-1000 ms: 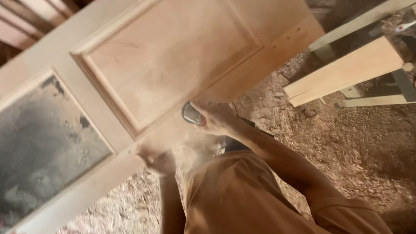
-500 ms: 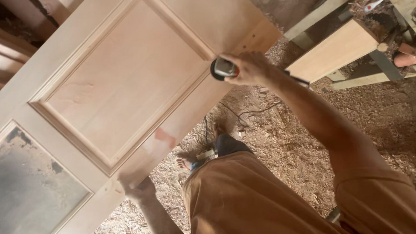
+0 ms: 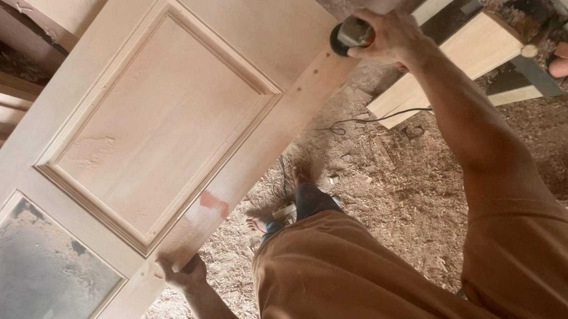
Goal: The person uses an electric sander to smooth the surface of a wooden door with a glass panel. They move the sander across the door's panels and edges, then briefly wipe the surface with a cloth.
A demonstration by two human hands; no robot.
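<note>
Right hand (image 3: 390, 36) grips a sander (image 3: 350, 35) on the pale wooden door (image 3: 163, 119); left hand (image 3: 182, 273) clasps its edge

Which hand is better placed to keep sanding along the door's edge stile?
Right, probably. The right hand already grips the power sander against the wooden door near its edge. The left hand is lower down, gripping the door's edge.

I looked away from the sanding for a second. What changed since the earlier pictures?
The right hand ran the sander further along the door's edge, away from the body. The left hand still grips the edge of the wooden door.
</note>
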